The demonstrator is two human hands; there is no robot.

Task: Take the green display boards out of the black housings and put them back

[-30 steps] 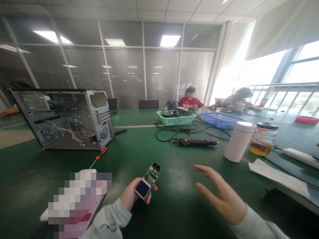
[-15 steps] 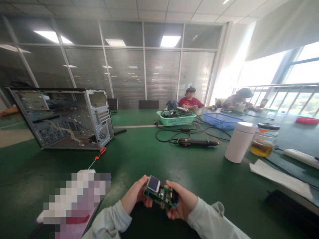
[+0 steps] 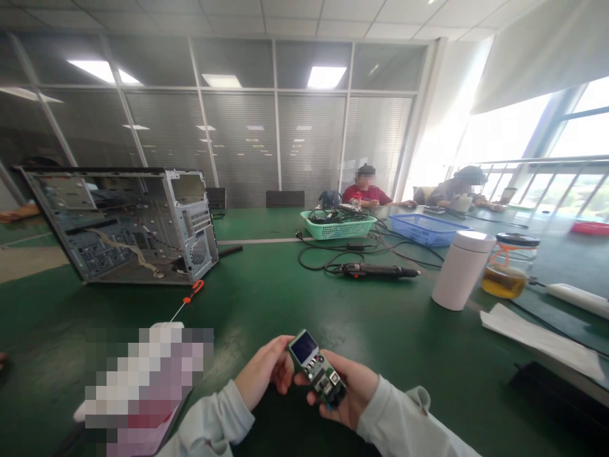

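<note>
A small green circuit board with a dark square screen [image 3: 304, 346] is held low over the table's near side. My right hand [image 3: 349, 384] grips it by the lower right end, fingers wrapped around its edges. The board tilts, screen end up to the left, chips and a white square part facing me. My left hand [image 3: 269, 368] is beside the screen end, fingers loosely curled and apart; its fingertips come close to the board's left edge, and I cannot tell whether they touch it.
An opened computer case [image 3: 143, 225] stands at left. Beyond the hands lie a corded electric screwdriver [image 3: 375, 271], a green basket [image 3: 339, 227] of cables and a blue basket [image 3: 425, 231]. A white tumbler [image 3: 461, 270] and a glass jar [image 3: 509, 266] stand right. Two people sit across the table.
The circuit board has turned in my right hand, from lying nearly across to a steeper slant. My left hand has loosened from its left end.
</note>
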